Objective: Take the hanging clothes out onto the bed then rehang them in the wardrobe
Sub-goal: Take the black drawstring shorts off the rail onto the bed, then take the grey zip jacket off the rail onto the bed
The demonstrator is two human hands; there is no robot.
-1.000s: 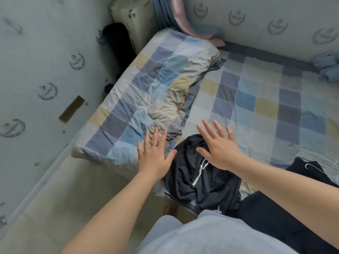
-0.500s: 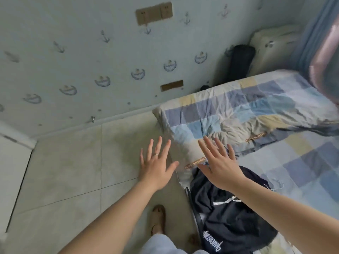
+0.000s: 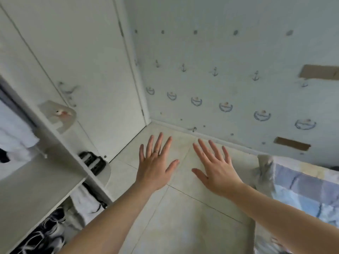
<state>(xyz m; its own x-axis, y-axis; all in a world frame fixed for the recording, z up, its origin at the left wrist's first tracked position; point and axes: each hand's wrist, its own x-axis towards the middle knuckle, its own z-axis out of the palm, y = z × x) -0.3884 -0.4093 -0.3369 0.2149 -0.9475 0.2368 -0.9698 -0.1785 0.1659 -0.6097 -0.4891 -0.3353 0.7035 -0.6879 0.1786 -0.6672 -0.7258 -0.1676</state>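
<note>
Pale tiled floor (image 3: 183,226): lying beneath both hands. Left hand (image 3: 156,167) (a ring (image 3: 156,152) on one finger) is hovering with fingers (image 3: 159,142) straight and spread, holding nothing. Right hand (image 3: 218,173) is hovering just beside it, likewise spread and holding nothing. White wardrobe (image 3: 36,180), far left, is showing white clothes (image 3: 14,132) inside. Checked quilt (image 3: 302,191) is covering the bed (image 3: 264,180), far right.
</note>
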